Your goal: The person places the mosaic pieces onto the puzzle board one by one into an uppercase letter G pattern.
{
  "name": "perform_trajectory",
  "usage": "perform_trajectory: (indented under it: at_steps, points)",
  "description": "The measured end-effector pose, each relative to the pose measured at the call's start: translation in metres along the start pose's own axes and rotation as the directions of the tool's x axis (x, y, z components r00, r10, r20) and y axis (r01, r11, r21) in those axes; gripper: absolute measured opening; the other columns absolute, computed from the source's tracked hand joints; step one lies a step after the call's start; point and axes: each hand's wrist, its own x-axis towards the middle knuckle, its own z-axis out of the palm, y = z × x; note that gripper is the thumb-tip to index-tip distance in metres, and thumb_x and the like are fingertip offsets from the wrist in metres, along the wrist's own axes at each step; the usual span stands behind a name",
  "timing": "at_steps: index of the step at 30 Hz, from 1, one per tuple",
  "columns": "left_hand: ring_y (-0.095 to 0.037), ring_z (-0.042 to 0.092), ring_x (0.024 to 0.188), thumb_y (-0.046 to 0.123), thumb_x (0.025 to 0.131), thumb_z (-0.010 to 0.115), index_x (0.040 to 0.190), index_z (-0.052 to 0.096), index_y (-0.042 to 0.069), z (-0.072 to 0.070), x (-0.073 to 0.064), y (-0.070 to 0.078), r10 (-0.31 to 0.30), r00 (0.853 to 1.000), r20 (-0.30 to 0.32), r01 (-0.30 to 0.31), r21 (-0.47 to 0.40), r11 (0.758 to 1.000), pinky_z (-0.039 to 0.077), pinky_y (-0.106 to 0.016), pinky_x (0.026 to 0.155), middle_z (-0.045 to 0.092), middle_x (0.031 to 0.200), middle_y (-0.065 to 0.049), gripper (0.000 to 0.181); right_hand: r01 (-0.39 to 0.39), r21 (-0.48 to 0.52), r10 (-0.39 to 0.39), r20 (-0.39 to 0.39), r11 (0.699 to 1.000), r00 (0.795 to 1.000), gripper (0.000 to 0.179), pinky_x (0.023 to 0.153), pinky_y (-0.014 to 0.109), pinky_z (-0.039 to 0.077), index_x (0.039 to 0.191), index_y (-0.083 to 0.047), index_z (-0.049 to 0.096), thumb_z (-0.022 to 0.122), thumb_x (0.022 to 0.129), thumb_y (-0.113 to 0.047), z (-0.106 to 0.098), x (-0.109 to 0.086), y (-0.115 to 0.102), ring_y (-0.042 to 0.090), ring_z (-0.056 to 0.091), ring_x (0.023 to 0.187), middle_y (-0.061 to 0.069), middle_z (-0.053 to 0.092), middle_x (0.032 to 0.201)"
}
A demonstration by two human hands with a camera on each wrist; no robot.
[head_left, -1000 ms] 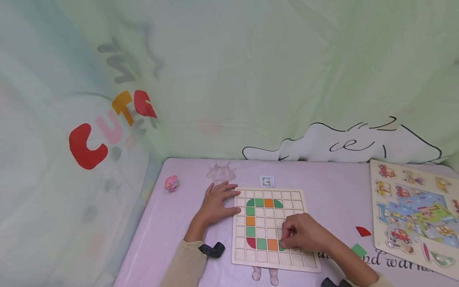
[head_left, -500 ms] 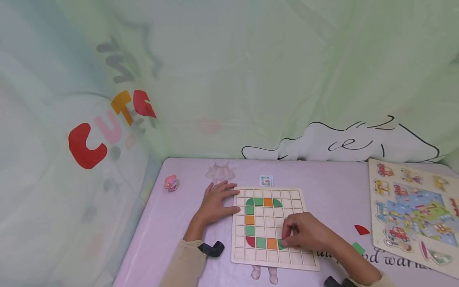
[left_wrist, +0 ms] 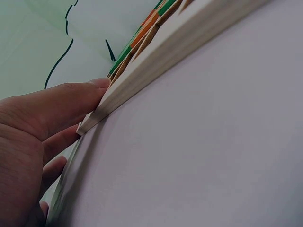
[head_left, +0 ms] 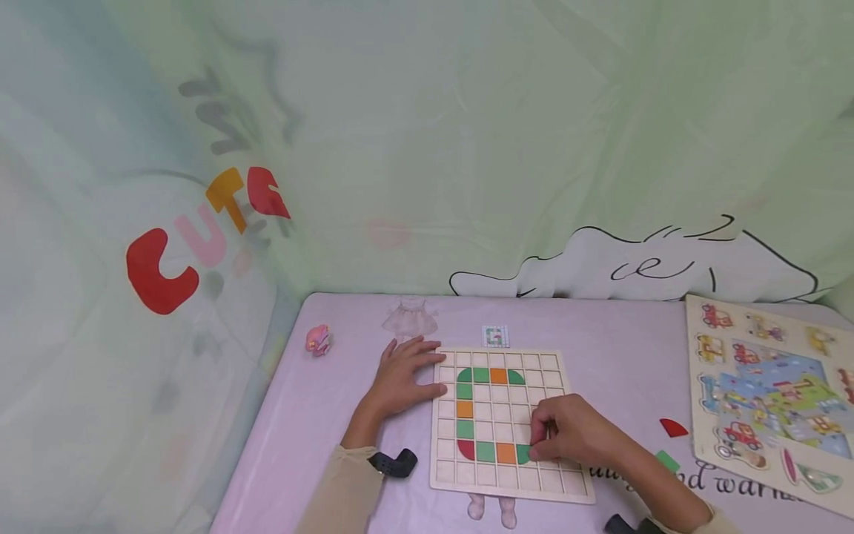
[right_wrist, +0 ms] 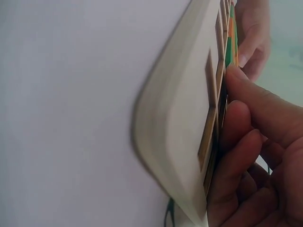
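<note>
A square wooden grid board (head_left: 574,486) lies on the table, with green, orange and red tiles forming a C-like outline. My left hand (head_left: 398,378) rests at its left edge, fingers extended; in the left wrist view the thumb (left_wrist: 78,101) touches the board's edge. Over the lower right of the grid, my right hand (head_left: 570,430) has curled fingers. Its thumb and fingertips are at a green tile (head_left: 523,454) with a rounded corner, which lies at the end of the bottom row. The right wrist view shows the thumb (right_wrist: 241,82) against the tiles; the exact contact is partly hidden.
A small pattern card (head_left: 495,337) lies behind the board. To the right are a loose red quarter-round tile (head_left: 673,428), a green square tile (head_left: 666,461) partly behind the forearm, and a picture puzzle board (head_left: 707,445). A pink toy figure (head_left: 318,340) sits at far left.
My right hand has shifted slightly right, showing more of the green tile in the bottom row. The left hand stays at the board's edge.
</note>
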Motion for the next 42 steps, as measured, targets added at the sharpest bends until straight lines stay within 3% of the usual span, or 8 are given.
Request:
perform_trajectory:
  at_steps: [12, 17, 24, 32, 37, 42]
  points:
    - [-0.023, 0.033, 0.153, 0.053, 0.088, 0.07, 0.135, 0.067, 0.025, 0.001, 0.0, -0.002, -0.003, 1.0, 0.001, 0.003, 0.001, 1.0, 0.01, -0.06, 0.127, 0.053, 0.154, 0.005, 0.055, 0.004, -0.023, -0.005, -0.01, 1.0, 1.0, 0.02, 0.054, 0.02, 0.044, 0.076, -0.026, 0.068, 0.088, 0.079, -0.03, -0.001, -0.002, 0.002, 0.004, 0.052, 0.063, -0.011, 0.06, 0.069]
    - [-0.022, 0.033, 0.153, 0.053, 0.087, 0.071, 0.135, 0.067, 0.025, 0.002, 0.001, -0.002, -0.007, 1.0, 0.004, 0.007, 0.006, 1.0, 0.009, -0.059, 0.127, 0.053, 0.154, 0.006, 0.055, -0.021, -0.012, 0.021, -0.039, 1.0, 0.999, 0.016, 0.054, 0.02, 0.043, 0.081, -0.027, 0.07, 0.084, 0.082, -0.035, -0.011, -0.011, 0.008, 0.004, 0.052, 0.065, -0.009, 0.059, 0.069]
    - [-0.021, 0.032, 0.154, 0.053, 0.087, 0.071, 0.135, 0.067, 0.025, 0.002, 0.001, -0.003, -0.01, 1.0, 0.001, 0.01, 0.008, 1.0, 0.009, -0.058, 0.127, 0.053, 0.154, 0.007, 0.056, -0.087, -0.036, 0.083, -0.09, 0.996, 0.992, 0.014, 0.055, 0.021, 0.041, 0.087, -0.027, 0.072, 0.082, 0.085, -0.038, -0.042, -0.034, 0.027, 0.005, 0.05, 0.065, -0.008, 0.06, 0.073]
    - [-0.022, 0.033, 0.154, 0.053, 0.087, 0.071, 0.135, 0.067, 0.025, 0.002, 0.0, -0.001, -0.007, 1.0, 0.0, 0.007, 0.004, 1.0, 0.009, -0.058, 0.127, 0.053, 0.154, 0.006, 0.056, -0.204, -0.103, 0.198, -0.067, 0.973, 0.978, 0.019, 0.058, 0.022, 0.04, 0.097, -0.023, 0.074, 0.08, 0.086, -0.036, -0.079, -0.069, 0.056, 0.006, 0.05, 0.07, -0.004, 0.061, 0.081]
    - [-0.023, 0.033, 0.153, 0.051, 0.087, 0.072, 0.135, 0.067, 0.024, 0.001, 0.0, -0.001, -0.002, 1.0, -0.005, 0.002, 0.0, 1.0, 0.009, -0.059, 0.127, 0.053, 0.154, 0.005, 0.056, -0.309, -0.156, 0.299, -0.085, 0.938, 0.951, 0.025, 0.058, 0.022, 0.038, 0.1, -0.022, 0.075, 0.083, 0.083, -0.039, -0.09, -0.079, 0.066, 0.007, 0.049, 0.071, -0.003, 0.061, 0.081]
    - [-0.023, 0.034, 0.153, 0.051, 0.087, 0.073, 0.135, 0.067, 0.024, 0.002, 0.0, -0.002, 0.001, 1.0, -0.011, -0.001, -0.003, 1.0, 0.009, -0.059, 0.127, 0.053, 0.153, 0.005, 0.055, -0.349, -0.181, 0.346, -0.053, 0.919, 0.937, 0.03, 0.059, 0.022, 0.037, 0.1, -0.022, 0.075, 0.083, 0.081, -0.044, -0.093, -0.084, 0.079, 0.007, 0.05, 0.072, -0.003, 0.06, 0.079]
